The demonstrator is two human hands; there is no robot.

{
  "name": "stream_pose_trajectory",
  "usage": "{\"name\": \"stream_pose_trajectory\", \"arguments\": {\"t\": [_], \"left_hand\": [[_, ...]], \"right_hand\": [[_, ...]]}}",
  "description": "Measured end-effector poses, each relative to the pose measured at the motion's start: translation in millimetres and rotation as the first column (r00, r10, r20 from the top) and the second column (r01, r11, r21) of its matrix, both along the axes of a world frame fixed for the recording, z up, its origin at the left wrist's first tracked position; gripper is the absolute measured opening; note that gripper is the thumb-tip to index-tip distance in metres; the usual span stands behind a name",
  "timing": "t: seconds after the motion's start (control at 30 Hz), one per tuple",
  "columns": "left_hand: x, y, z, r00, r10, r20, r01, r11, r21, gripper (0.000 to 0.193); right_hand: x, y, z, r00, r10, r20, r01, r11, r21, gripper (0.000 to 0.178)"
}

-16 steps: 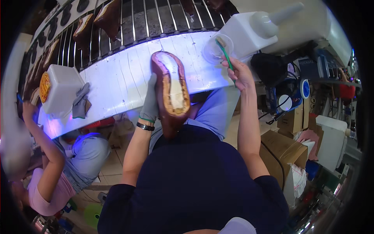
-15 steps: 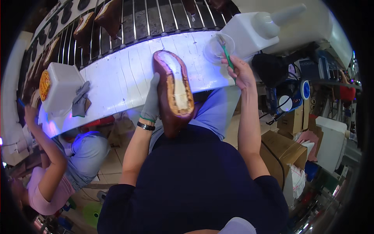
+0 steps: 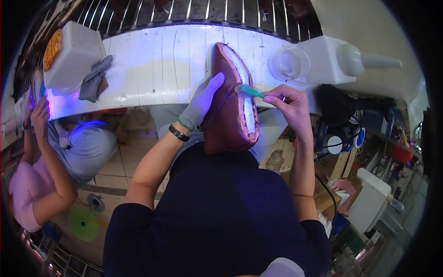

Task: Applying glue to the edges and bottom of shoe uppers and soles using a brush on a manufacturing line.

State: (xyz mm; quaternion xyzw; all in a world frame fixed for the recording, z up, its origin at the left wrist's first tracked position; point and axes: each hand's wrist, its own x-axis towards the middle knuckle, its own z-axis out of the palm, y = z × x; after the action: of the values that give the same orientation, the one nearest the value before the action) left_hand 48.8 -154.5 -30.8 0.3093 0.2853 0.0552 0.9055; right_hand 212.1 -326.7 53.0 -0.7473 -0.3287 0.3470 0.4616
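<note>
A brown leather shoe upper (image 3: 226,121) is tilted on its side over my lap, its pale underside turned to the right. My left hand (image 3: 203,99), in a grey glove, grips it from the left, the thumb lying on the leather. Between the fingertips of my bare right hand (image 3: 291,105) is a small green-handled brush (image 3: 251,91). Its bristles touch the edge of the underside, about halfway along. A clear round cup (image 3: 290,64) stands on the white bench (image 3: 157,69) beyond my right hand.
A white bottle with a long spout (image 3: 332,60) lies right of the cup. At left are a white container (image 3: 76,57) and a grey glove (image 3: 96,78). Metal rods (image 3: 189,11) run behind the bench. A co-worker (image 3: 50,175) sits at left.
My right hand has brought the brush from above the cup leftward onto the shoe. The shoe has been rolled so its leather side shows more. The view has shifted.
</note>
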Motion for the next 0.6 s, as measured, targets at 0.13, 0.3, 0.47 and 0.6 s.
{"name": "stream_pose_trajectory", "arguments": {"t": [0.13,0.3,0.47,0.6], "left_hand": [[-3.1,0.1,2.6,0.998,-0.008,0.06,0.005,0.999,0.047,0.052],[-5.7,0.2,11.0,1.0,0.009,0.03,-0.012,0.995,0.104,0.058],[-6.1,1.3,14.2,1.0,-0.003,0.01,0.002,0.995,0.104,0.061],[-6.8,2.7,13.3,1.0,-0.016,0.011,0.015,0.994,0.109,0.063]], "right_hand": [[3.9,18.2,-9.6,0.985,-0.018,0.17,0.021,1.0,-0.014,0.01],[14.1,51.5,-10.2,0.939,0.027,0.343,0.01,0.994,-0.106,0.013],[29.3,83.0,-20.1,0.898,0.095,0.429,-0.017,0.983,-0.181,0.016],[42.1,107.5,-38.7,0.846,0.078,0.528,0.021,0.984,-0.178,0.02]]}}
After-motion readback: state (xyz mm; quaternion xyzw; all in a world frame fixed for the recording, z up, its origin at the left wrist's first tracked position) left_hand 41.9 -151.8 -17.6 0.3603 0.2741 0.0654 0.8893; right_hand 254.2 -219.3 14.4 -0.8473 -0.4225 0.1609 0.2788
